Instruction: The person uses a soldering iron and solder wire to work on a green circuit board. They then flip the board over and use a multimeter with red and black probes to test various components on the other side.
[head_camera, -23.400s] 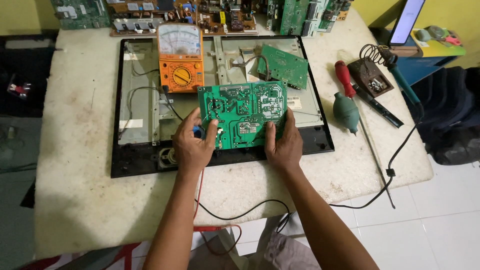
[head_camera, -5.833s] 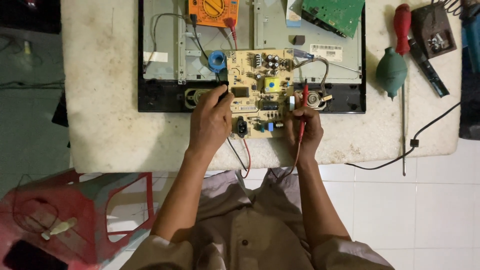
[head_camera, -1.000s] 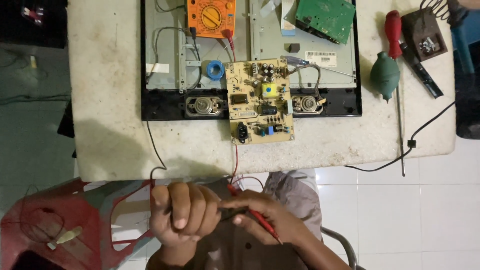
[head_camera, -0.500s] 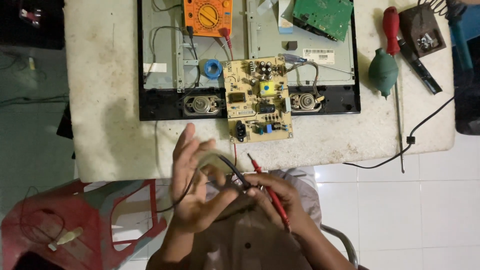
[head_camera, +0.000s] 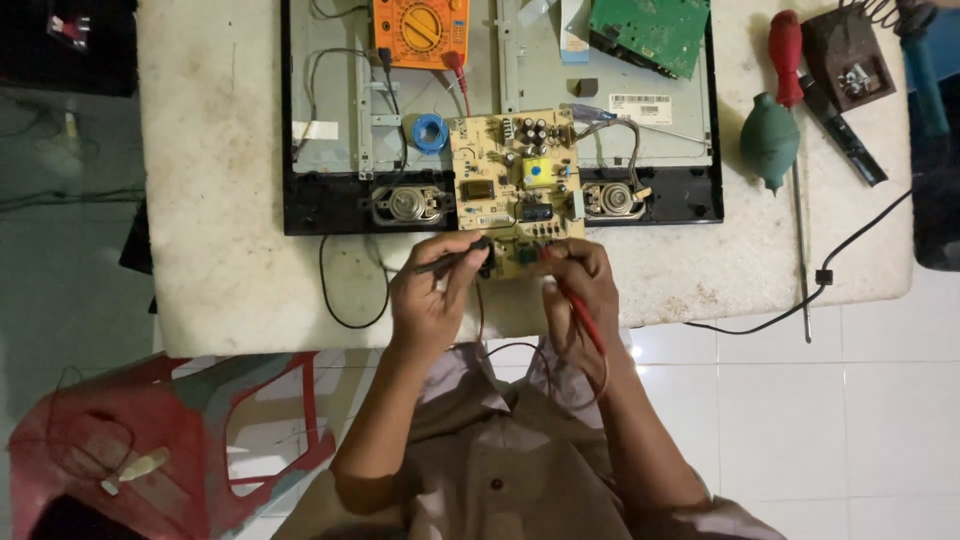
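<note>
Gripping black probe (head_camera: 450, 262) and red probe (head_camera: 580, 310), both hands apparently touching the beige board's (head_camera: 515, 185) near edge.

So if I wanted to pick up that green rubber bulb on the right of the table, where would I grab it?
Grip the green bulb around its wide round belly, coming straight down from above. It lies on the table with its narrow end toward the near edge, and the red-handled screwdriver crowds its far end.
</note>
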